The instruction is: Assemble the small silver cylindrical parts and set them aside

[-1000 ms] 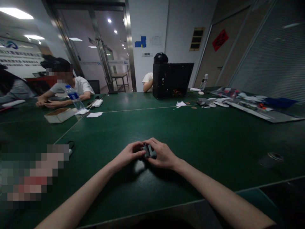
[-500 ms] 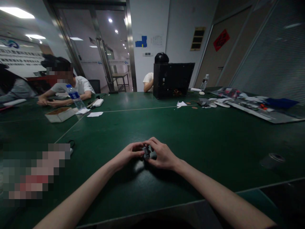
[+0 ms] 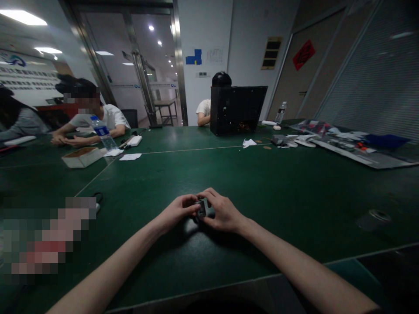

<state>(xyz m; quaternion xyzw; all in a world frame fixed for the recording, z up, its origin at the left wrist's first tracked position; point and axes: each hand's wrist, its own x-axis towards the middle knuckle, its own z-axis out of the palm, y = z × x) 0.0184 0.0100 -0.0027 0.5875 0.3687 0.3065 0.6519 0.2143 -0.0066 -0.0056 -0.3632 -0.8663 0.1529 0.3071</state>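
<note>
My left hand (image 3: 178, 208) and my right hand (image 3: 223, 211) meet over the green table (image 3: 137, 244), just above its surface. Between their fingertips is a small grey plastic object (image 3: 205, 208), possibly a part or a small device. Its exact kind is too small to tell. The fingers of both hands press on its sides and partly hide it.
A cardboard box (image 3: 83, 157) and a water bottle (image 3: 103, 135) stand at the far left, near a seated person (image 3: 98, 122). A black computer case (image 3: 237, 110) stands ahead. Papers and circuit boards (image 3: 353, 148) lie far right. A pixelated patch (image 3: 49, 235) covers the lower left.
The grey object has turned slightly between my fingers, showing more of its top. My hands have shifted only a little, and the view has barely moved.
</note>
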